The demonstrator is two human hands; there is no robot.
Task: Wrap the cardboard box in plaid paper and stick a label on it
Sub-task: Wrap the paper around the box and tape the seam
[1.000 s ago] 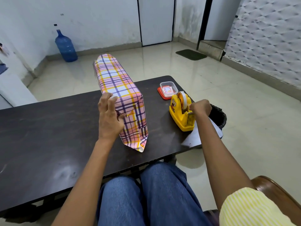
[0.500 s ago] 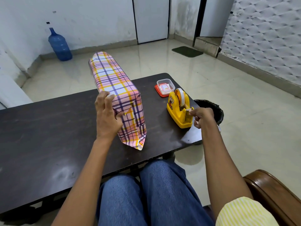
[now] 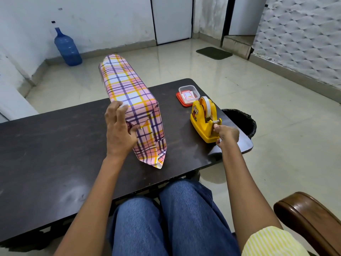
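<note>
The long box wrapped in pink, yellow and purple plaid paper [image 3: 129,89] stands on the dark table [image 3: 46,154], its near end folded into a pointed flap that lies on the tabletop. My left hand [image 3: 120,132] presses the folded paper against the near end, fingers up along the corner and thumb on the fold. My right hand [image 3: 226,134] pinches the tape end at the cutter of the yellow tape dispenser [image 3: 203,121]. A clear tub of labels [image 3: 189,94] sits on a red lid behind the dispenser.
A black waste bin [image 3: 241,121] stands by the table's right corner. A brown chair arm [image 3: 310,218] is at the lower right. My knees in blue jeans sit under the near edge. A blue water jug [image 3: 67,48] stands on the floor far back.
My right hand has moved from the dispenser's top down to its front cutter and drawn toward me, pinching tape. My left hand stays on the box end.
</note>
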